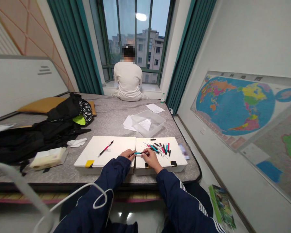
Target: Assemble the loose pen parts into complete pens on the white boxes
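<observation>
Between my two hands lies a blue-and-black pen [138, 153], held level above the seam of two white boxes. My left hand [128, 154] pinches its blue end. At the other end, my right hand [151, 160] closes its fingers round the dark part. Whether the pen is in one piece or two is too small to tell. Just beyond my right hand, loose pen parts [162, 148] in black, red and blue are scattered on the right white box [179, 158]. A red-and-black pen [105, 149] rests whole on the left white box [87, 155].
Behind the boxes stands a clear plastic bin [149, 124] with paper sheets [129, 123] beside it. Black bags [38, 136] and a tissue pack [49, 158] lie left. A white cable [72, 194] crosses my left sleeve. A person [128, 76] sits by the window.
</observation>
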The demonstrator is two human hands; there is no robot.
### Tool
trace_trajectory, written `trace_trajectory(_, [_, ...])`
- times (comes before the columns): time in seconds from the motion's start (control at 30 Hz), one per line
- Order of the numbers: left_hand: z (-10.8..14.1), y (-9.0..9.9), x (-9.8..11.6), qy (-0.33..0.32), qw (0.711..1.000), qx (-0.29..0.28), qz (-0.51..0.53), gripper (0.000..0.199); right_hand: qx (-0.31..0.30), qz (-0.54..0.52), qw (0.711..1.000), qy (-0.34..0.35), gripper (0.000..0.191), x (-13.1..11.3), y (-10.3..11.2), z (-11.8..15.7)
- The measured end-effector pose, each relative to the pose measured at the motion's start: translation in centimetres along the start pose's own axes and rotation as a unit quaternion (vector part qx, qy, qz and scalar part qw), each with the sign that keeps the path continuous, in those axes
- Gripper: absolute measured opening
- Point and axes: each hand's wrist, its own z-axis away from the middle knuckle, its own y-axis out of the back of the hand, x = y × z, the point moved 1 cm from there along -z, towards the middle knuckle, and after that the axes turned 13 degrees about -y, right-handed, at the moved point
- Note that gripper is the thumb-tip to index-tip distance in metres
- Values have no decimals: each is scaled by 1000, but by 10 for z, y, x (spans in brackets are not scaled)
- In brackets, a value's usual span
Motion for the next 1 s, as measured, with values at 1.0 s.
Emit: trace_trajectory(1.0, [-2,3,1,84,989,23,121,30,24,-19,999,-20,19,12,2,-7])
